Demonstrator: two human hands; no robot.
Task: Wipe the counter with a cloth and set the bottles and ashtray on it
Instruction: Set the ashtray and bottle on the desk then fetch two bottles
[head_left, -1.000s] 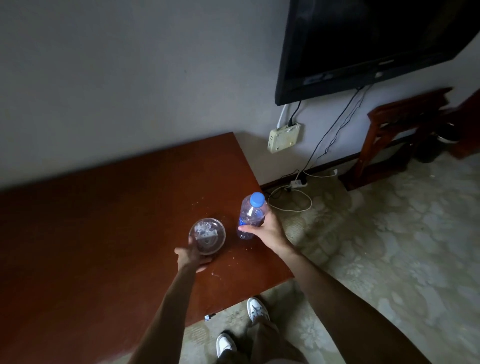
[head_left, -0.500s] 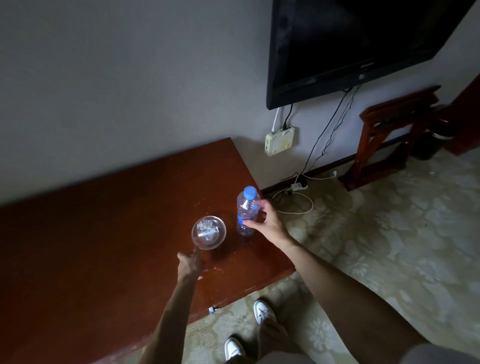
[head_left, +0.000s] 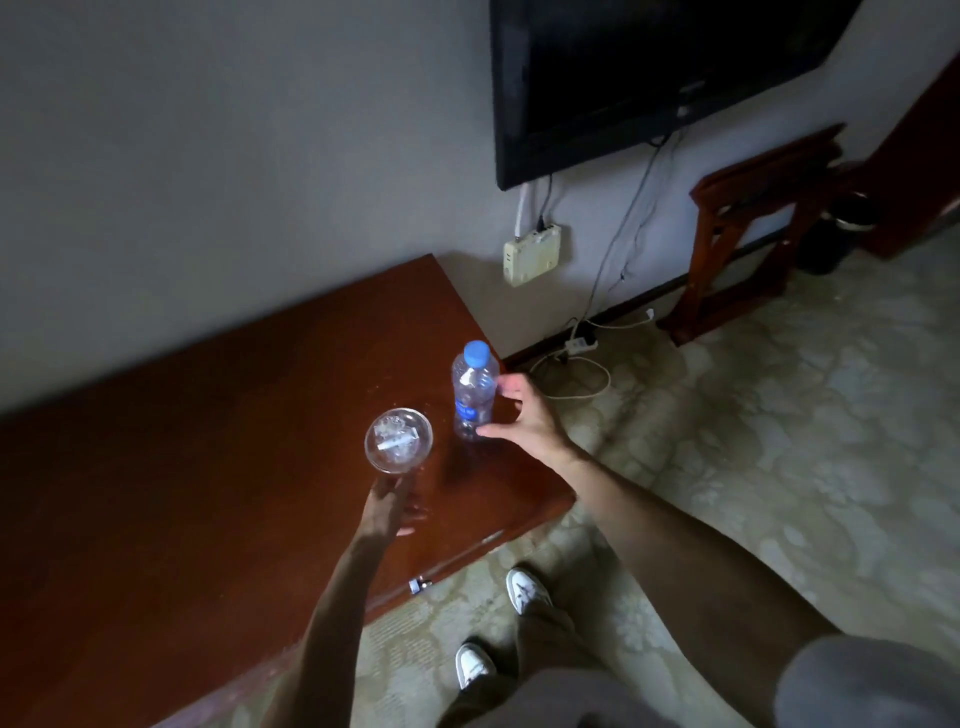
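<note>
A clear glass ashtray (head_left: 398, 440) with a cigarette butt in it rests on the red-brown wooden counter (head_left: 208, 467) near its right end. Just to its right a clear water bottle (head_left: 474, 391) with a blue cap and blue label stands upright on the counter. My left hand (head_left: 389, 506) lies just in front of the ashtray with loose fingers, fingertips at its near rim and nothing in its grasp. My right hand (head_left: 524, 415) is beside the bottle with fingers spread, thumb tip by the bottle's base. No cloth is in view.
The counter's right edge is close to the bottle. A television (head_left: 649, 78) hangs on the wall above a white box (head_left: 532, 253) and trailing cables (head_left: 576, 374). A wooden stand (head_left: 748, 228) is at the right, and my white shoes (head_left: 524, 590) are on patterned carpet.
My left hand has let go of the ashtray and drawn back toward me. My right hand has opened off the bottle, which now stands alone. The camera has shifted a little.
</note>
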